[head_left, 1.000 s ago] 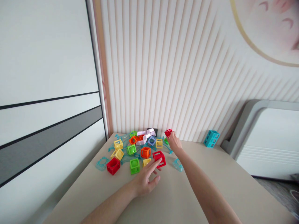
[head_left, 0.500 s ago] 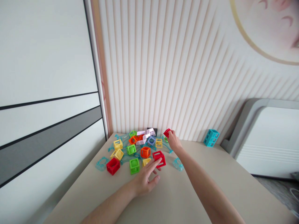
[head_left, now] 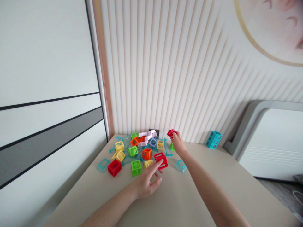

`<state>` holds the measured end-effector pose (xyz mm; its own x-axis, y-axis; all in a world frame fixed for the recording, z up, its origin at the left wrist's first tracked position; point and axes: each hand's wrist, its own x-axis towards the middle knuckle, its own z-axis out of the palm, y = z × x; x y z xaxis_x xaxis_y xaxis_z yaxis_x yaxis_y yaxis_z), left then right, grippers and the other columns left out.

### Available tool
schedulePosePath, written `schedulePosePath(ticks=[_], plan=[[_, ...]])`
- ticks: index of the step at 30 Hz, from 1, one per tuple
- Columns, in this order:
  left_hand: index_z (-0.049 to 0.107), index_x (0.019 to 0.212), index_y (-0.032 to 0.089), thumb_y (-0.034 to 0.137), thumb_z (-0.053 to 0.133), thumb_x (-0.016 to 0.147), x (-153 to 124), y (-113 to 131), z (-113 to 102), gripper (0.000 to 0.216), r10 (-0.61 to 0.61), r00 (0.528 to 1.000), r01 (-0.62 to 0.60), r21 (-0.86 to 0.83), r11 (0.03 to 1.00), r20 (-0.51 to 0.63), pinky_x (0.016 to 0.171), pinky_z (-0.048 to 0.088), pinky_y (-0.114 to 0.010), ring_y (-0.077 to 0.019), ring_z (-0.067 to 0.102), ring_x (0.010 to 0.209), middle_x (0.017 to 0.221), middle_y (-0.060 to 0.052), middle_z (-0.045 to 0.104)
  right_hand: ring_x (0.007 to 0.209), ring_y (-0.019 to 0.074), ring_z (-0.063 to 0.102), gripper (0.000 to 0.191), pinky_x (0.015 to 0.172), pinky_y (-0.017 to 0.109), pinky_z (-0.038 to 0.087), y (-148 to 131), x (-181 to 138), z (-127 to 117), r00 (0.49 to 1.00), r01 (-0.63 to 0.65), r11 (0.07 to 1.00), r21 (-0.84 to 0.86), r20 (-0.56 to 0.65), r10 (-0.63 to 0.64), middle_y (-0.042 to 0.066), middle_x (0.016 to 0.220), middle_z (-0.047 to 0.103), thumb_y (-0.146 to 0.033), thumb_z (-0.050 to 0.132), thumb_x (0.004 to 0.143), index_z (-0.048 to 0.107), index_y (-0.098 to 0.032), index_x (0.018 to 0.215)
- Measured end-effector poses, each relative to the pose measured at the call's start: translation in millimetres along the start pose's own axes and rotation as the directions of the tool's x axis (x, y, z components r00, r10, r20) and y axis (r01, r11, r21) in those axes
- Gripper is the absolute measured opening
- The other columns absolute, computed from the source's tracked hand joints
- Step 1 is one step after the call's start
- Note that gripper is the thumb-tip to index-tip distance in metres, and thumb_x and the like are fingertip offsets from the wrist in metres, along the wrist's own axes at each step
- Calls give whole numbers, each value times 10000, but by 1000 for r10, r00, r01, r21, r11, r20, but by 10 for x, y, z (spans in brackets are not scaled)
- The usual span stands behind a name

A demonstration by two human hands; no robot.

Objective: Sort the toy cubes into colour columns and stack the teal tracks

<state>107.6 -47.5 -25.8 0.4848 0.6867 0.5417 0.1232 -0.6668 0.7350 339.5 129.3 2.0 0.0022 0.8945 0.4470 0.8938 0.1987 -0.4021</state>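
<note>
My right hand (head_left: 179, 143) pinches a red cube block (head_left: 171, 133) with open window sides, lifted near the wall. A green block (head_left: 172, 146) shows partly behind that hand. Low over the table, my left hand (head_left: 149, 182) has its fingers stretched out, with the fingertips against another red cube block (head_left: 161, 161) and the thumb apart. Beside those fingers, a yellow block (head_left: 148, 164) is partly covered. To the left are a green block (head_left: 136, 168) and a red block (head_left: 115, 167). An orange block (head_left: 147, 154) lies just behind.
Pale purple pieces (head_left: 149, 137) and clear teal track-like pieces (head_left: 127, 159) are heaped at the back by the ribbed wall (head_left: 161, 69). A clear teal piece (head_left: 181, 166) lies below my right wrist. Two joined teal blocks (head_left: 214, 139) stand at the right. A white cabinet (head_left: 52, 132) bounds the left.
My right hand has shifted slightly right with the red cube block, which has turned in its fingers. More of the green block below it shows. My left hand has hardly moved.
</note>
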Motion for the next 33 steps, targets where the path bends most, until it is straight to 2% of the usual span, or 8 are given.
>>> schedulePosePath(ticks=[5, 9, 10, 12, 14, 21, 29, 33], plan=[[305, 1535, 332, 258, 532, 958, -3, -9, 8, 624, -96, 993, 85, -150, 985, -63, 900, 562, -377, -219, 634, 1094, 1520, -135, 408, 819, 206, 719, 245, 724, 376, 577, -113, -84, -68, 993, 65, 970, 233, -111, -40, 147, 1387, 495, -320, 476, 981, 544, -226, 1196], [255, 1564, 288, 385, 578, 946, 50, 66, -6, 704, -262, 961, 208, -404, 891, -84, 888, 545, -384, -236, 616, 1085, 1261, -126, 605, 891, 205, 724, 292, 759, 353, 600, -255, -438, -147, 984, 137, 902, 410, -161, -77, 124, 1231, 603, -382, 415, 1008, 493, -209, 1230], [227, 1572, 288, 407, 591, 937, 68, 90, -16, 741, -292, 952, 218, -464, 859, -92, 879, 543, -382, -234, 613, 1072, 1205, -113, 629, 889, 205, 724, 303, 756, 351, 605, -283, -567, -168, 982, 157, 874, 460, -169, -87, 112, 1193, 627, -401, 422, 1008, 490, -216, 1237], [194, 1580, 294, 429, 615, 921, 97, 132, -40, 793, -331, 937, 221, -553, 803, -107, 855, 541, -373, -232, 613, 1050, 1166, -99, 645, 904, 216, 723, 316, 803, 379, 603, -323, -838, -203, 981, 188, 728, 659, -166, -102, 104, 1180, 645, -412, 507, 984, 513, -231, 1243], [192, 1580, 292, 425, 623, 921, 112, 153, -63, 799, -359, 927, 221, -612, 759, -110, 834, 538, -361, -230, 624, 1034, 1158, -99, 657, 928, 211, 722, 306, 861, 396, 591, -343, -1081, -223, 981, 194, 642, 742, -156, -117, 105, 1219, 632, -389, 534, 982, 524, -248, 1253], [239, 1572, 251, 389, 628, 935, 99, 113, -76, 759, -342, 938, 205, -708, 676, -55, 788, 525, -358, -219, 693, 902, 1078, -118, 718, 1296, 285, 542, 213, 1012, 440, 523, -341, -1431, -235, 947, 320, 709, 628, -202, -249, 128, 1384, 548, -347, 548, 979, 623, -255, 1156], [216, 1577, 246, 369, 632, 936, 95, 112, -77, 774, -291, 957, 207, -708, 675, 2, 776, 524, -350, -232, 702, 934, 1146, -138, 714, 1291, 266, 547, 184, 1059, 433, 486, -374, -1522, -282, 927, 374, 731, 570, -215, -306, 121, 1343, 576, -295, 556, 974, 616, -257, 1144], [150, 1588, 185, 391, 613, 944, 80, 127, -82, 819, -304, 952, 242, -695, 677, 37, 744, 516, -338, -220, 722, 801, 856, -95, 767, 1295, 253, 550, 165, 1055, 405, 487, -416, -1533, -307, 920, 391, 721, 572, -207, -334, 120, 1372, 558, -268, 563, 971, 614, -256, 1128]])
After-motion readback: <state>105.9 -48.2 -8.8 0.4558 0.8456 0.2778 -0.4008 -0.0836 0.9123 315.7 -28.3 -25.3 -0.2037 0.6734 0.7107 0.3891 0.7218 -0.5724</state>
